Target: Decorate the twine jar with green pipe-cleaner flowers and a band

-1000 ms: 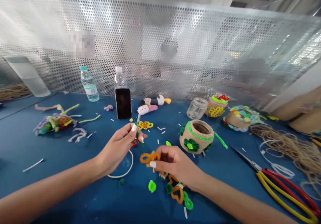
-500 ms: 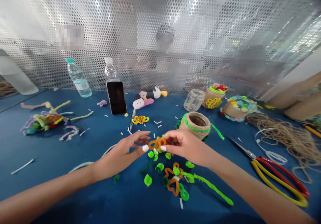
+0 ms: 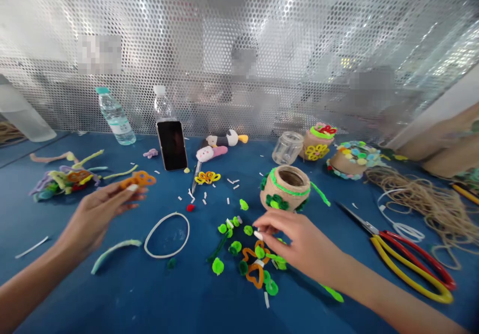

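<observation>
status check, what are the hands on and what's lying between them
Left hand holding orange loops. Right hand near small green pieces, no held item visible. White ring on table between hands.

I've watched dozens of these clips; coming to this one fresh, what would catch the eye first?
Probably the big scissors with red and yellow handles, lying at the right. Next, the twine-wrapped jar with green flowers, right of centre, and the orange looped piece in the left hand's grip, towards the left.
</observation>
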Motion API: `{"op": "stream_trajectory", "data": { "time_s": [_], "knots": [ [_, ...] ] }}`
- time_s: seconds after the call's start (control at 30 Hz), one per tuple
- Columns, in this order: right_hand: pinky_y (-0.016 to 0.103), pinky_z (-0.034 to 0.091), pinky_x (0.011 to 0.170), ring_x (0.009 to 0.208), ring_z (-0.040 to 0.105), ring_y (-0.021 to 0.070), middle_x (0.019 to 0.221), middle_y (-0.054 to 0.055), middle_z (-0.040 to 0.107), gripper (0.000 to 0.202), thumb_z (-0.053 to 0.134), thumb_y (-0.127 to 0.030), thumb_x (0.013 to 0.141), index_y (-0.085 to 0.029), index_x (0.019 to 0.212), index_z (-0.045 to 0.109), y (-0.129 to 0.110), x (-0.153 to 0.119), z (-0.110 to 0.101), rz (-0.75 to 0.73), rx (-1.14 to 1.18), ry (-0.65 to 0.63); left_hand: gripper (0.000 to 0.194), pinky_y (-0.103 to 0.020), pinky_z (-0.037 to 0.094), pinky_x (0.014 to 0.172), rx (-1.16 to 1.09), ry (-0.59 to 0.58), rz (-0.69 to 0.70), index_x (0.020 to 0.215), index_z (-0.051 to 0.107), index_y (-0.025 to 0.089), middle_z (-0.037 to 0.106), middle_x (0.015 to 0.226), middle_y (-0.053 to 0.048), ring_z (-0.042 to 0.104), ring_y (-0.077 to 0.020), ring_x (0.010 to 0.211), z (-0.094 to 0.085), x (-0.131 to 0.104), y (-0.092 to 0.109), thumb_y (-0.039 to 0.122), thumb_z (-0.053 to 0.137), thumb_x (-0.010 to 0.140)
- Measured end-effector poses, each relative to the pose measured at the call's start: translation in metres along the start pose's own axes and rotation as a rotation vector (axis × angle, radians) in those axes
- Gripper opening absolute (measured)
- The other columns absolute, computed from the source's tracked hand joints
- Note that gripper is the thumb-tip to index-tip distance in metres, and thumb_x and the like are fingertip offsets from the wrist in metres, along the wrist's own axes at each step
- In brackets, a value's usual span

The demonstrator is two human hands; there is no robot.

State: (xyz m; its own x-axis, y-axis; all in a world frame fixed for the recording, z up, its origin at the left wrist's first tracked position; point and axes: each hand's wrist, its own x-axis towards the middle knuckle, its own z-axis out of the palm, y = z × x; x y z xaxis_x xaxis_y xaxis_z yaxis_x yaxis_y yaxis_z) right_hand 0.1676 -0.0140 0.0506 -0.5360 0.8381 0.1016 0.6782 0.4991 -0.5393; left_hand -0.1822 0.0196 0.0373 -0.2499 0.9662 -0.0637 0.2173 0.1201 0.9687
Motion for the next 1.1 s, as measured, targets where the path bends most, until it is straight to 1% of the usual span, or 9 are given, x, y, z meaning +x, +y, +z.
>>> {"op": "stream_trajectory", "data": {
  "time_s": [0.13, 0.23, 0.43, 0.53, 0.6, 0.73, 0.83, 0.97, 1.1],
  "knots": [
    [0.040, 0.052, 0.073, 0.092, 0.060, 0.0261, 0.105, 0.010, 0.058, 0.030, 0.057, -0.027, 0.084, -0.020, 0.113, 0.056, 0.021, -0.039, 0.005, 0.047, -0.283, -0.146, 0.083, -0.053, 0.046, 0.088, 0.203, 0.126, 0.093, 0.133, 0.023, 0.036, 0.029, 0.144, -0.005, 0.039, -0.0409, 0.122, -0.043, 0.014, -0.030, 0.045, 0.066, 0.063],
    [0.042, 0.053, 0.073, 0.095, 0.060, 0.0287, 0.106, 0.011, 0.058, 0.035, 0.063, -0.026, 0.080, -0.018, 0.113, 0.054, 0.031, -0.059, 0.003, 0.065, -0.409, -0.171, 0.071, -0.060, 0.041, 0.091, 0.524, 0.132, 0.345, 0.138, 0.019, 0.033, 0.031, 0.142, -0.006, 0.040, -0.0425, 0.120, -0.035, 0.008, -0.044, 0.050, 0.050, 0.077],
    [0.039, 0.053, 0.062, 0.073, 0.063, 0.0241, 0.083, 0.006, 0.062, 0.020, 0.053, -0.002, 0.078, -0.015, 0.092, 0.057, 0.030, -0.055, 0.000, 0.037, -0.553, -0.293, 0.038, -0.050, 0.045, 0.095, 0.862, -0.234, 0.879, 0.128, 0.038, 0.027, 0.042, 0.131, -0.007, 0.045, -0.0278, 0.118, 0.057, -0.038, -0.012, 0.032, 0.041, 0.090],
    [0.036, 0.051, 0.061, 0.073, 0.063, 0.0238, 0.081, 0.005, 0.063, 0.010, 0.056, -0.012, 0.081, -0.017, 0.089, 0.058, 0.025, -0.051, -0.004, -0.012, -0.527, -0.237, 0.038, -0.047, 0.047, 0.093, 0.901, -0.352, 1.088, 0.130, 0.037, 0.022, 0.044, 0.130, -0.010, 0.047, -0.0266, 0.116, 0.098, -0.053, 0.008, 0.026, 0.040, 0.091],
    [0.033, 0.050, 0.060, 0.071, 0.062, 0.0214, 0.080, 0.005, 0.062, 0.007, 0.053, -0.023, 0.085, -0.018, 0.086, 0.058, 0.024, -0.052, -0.016, -0.010, -0.452, -0.088, 0.039, -0.047, 0.046, 0.093, 0.867, -0.380, 1.199, 0.130, 0.037, 0.017, 0.044, 0.129, -0.014, 0.045, -0.0276, 0.117, 0.119, -0.052, 0.020, 0.024, 0.040, 0.092],
    [0.032, 0.047, 0.061, 0.069, 0.061, 0.0197, 0.079, 0.007, 0.063, 0.019, 0.039, -0.024, 0.091, -0.017, 0.088, 0.057, 0.042, -0.052, -0.053, 0.085, -0.447, 0.417, 0.041, -0.048, 0.044, 0.094, 0.734, -0.412, 1.244, 0.129, 0.037, 0.015, 0.042, 0.129, -0.015, 0.044, -0.0278, 0.117, 0.160, -0.032, 0.046, 0.025, 0.044, 0.090],
    [0.035, 0.048, 0.063, 0.071, 0.062, 0.0222, 0.086, 0.009, 0.064, 0.017, 0.043, -0.024, 0.086, -0.017, 0.090, 0.059, 0.073, -0.041, -0.077, 0.165, -0.432, 0.388, 0.040, -0.046, 0.043, 0.096, 0.594, -0.505, 1.253, 0.126, 0.039, 0.014, 0.044, 0.125, -0.015, 0.044, -0.0261, 0.116, 0.198, -0.014, 0.065, 0.027, 0.048, 0.089],
    [0.035, 0.051, 0.072, 0.079, 0.062, 0.0204, 0.091, 0.006, 0.065, 0.018, 0.052, -0.025, 0.081, -0.019, 0.097, 0.058, 0.105, -0.025, -0.083, 0.095, -0.089, 0.277, 0.029, -0.043, 0.042, 0.096, 0.517, -0.578, 1.347, 0.112, 0.050, 0.012, 0.048, 0.115, -0.014, 0.046, -0.0250, 0.111, 0.241, -0.003, 0.073, 0.023, 0.054, 0.085],
    [0.033, 0.051, 0.073, 0.077, 0.061, 0.0178, 0.088, 0.004, 0.063, 0.008, 0.056, -0.025, 0.081, -0.020, 0.087, 0.058, 0.105, -0.021, -0.077, 0.031, 0.005, 0.327, 0.014, -0.043, 0.040, 0.099, 0.472, -0.643, 1.395, 0.090, 0.057, 0.012, 0.052, 0.106, -0.012, 0.044, -0.0245, 0.114, 0.247, 0.013, 0.067, 0.009, 0.044, 0.086]
  ]
}}
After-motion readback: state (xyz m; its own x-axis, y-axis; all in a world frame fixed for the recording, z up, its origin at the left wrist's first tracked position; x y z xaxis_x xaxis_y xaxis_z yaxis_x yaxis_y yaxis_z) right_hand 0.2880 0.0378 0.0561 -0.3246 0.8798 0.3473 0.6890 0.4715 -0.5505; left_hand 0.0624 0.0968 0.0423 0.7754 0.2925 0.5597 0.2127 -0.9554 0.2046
